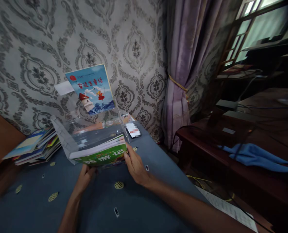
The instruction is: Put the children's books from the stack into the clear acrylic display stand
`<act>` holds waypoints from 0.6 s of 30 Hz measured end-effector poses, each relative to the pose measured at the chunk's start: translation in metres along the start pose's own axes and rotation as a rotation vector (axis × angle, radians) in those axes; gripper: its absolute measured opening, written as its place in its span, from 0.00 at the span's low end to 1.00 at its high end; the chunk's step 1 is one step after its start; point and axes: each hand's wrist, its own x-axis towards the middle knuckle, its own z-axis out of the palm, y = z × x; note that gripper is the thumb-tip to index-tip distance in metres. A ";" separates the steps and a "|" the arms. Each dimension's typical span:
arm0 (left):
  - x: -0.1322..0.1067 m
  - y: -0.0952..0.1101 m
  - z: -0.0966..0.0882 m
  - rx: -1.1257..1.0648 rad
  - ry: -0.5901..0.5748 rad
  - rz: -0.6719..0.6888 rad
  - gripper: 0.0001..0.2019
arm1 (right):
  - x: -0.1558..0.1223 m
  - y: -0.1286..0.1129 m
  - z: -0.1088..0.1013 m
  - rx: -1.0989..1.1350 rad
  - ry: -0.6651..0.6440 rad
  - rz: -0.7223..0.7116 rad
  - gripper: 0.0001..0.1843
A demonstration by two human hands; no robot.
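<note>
A green-covered book [102, 156] lies at the front of a clear plastic box [68, 136] that stands on a blue cloth [144, 207]. My left hand [85, 176] grips the book's lower left corner from beneath, fingers curled under it. On the book's right edge my right hand [135, 165] is closed, thumb on top. A blue picture book [91, 89] stands upright in the back of the box, leaning toward the patterned wall.
A stack of thin books [34, 147] lies at the left on the cloth. A phone [133, 129] rests behind the box at the right. A dark wooden table [243, 161] with a blue cloth [255, 157] stands to the right, below a purple curtain [182, 64].
</note>
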 end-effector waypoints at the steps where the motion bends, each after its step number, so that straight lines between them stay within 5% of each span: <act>1: -0.001 0.001 0.002 -0.028 0.020 -0.004 0.09 | 0.000 0.000 0.000 0.002 0.008 -0.004 0.26; 11: 0.003 0.016 0.013 -0.081 0.129 0.093 0.10 | 0.018 0.001 -0.002 -0.013 0.059 -0.102 0.25; 14: 0.026 0.046 0.005 -0.039 0.165 0.196 0.09 | 0.057 -0.009 -0.011 -0.023 0.029 -0.168 0.24; 18: 0.078 0.116 -0.015 0.005 0.243 0.392 0.04 | 0.141 -0.036 -0.028 -0.066 0.010 -0.301 0.22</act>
